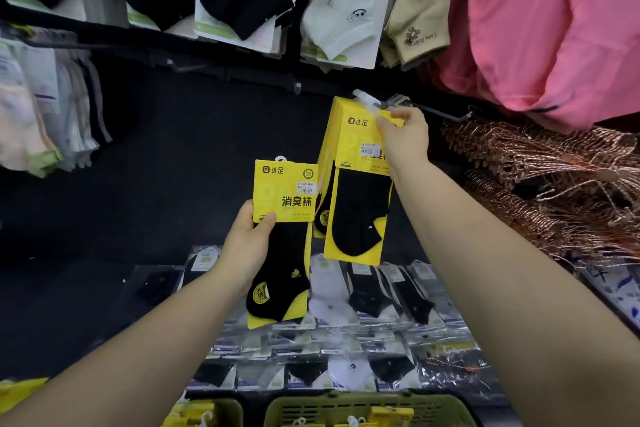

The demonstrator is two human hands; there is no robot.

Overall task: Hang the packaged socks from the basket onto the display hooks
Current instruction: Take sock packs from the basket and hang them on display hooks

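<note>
Left hand (246,246) grips a yellow sock pack (284,192) printed 达足 and 消臭袜. Right hand (406,140) pinches the top of a second 达足 pack (358,215).

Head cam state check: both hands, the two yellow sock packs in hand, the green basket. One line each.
Left hand: grips the lower yellow-card pack of black socks.
Right hand: fingers pinch the top of the upper yellow-card pack.
Lower pack: held upright, not hung.
Upper pack: raised in front of like packs already hanging; on a hook or not, cannot tell.
Green plastic basket: holds more yellow packs.
</note>
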